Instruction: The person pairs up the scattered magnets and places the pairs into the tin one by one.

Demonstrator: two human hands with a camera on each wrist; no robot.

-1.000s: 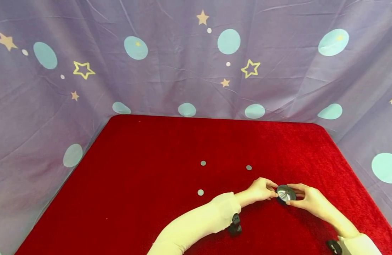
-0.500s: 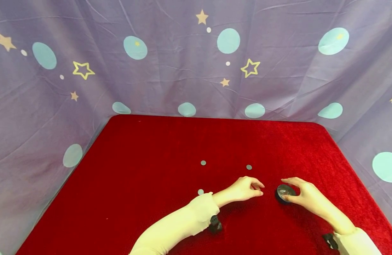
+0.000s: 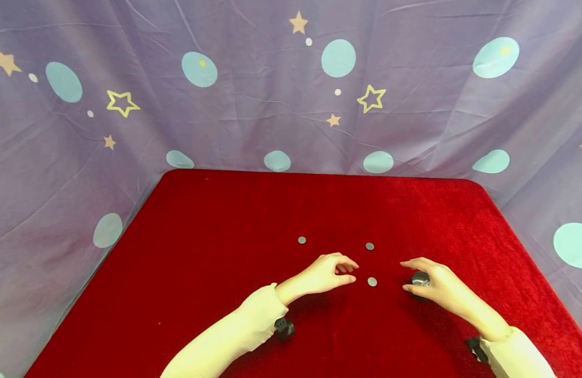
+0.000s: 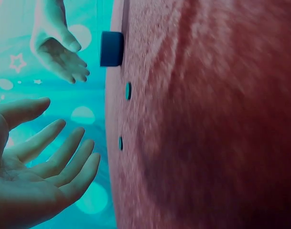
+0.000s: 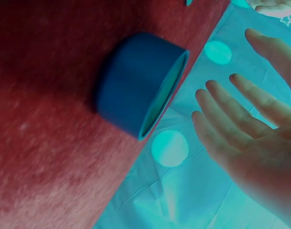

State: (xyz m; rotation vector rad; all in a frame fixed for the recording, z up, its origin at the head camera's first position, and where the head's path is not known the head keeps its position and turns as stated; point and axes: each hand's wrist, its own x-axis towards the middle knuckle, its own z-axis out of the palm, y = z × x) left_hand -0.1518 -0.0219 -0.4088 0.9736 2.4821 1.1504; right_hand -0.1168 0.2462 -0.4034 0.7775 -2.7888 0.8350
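Observation:
A short dark cylinder with a shiny top [image 3: 420, 279] stands on the red cloth at the right; its dark side wall [image 5: 131, 83] shows large in the right wrist view. My right hand [image 3: 437, 281] hovers over it with spread fingers, partly covering it in the head view and apart from it in the right wrist view. To the left, my left hand [image 3: 323, 274] is held above the cloth, holding nothing, fingers loosely bent. Just off its fingertips lies a small pale disc [image 3: 372, 282]. Two similar discs, one at the back left [image 3: 302, 240] and one at the back right [image 3: 370, 246], lie farther away.
The red velvety cloth [image 3: 215, 252] covers a wide table with rounded far corners. Purple curtains [image 3: 253, 79] patterned with stars and dots hang behind it and at both sides. A small black camera [image 3: 284, 328] sits at the left wrist.
My left hand has let go of the cylinder and drawn left, covering one disc and uncovering another. The right hand has released it too and lifted a little to the left. The cylinder stays put.

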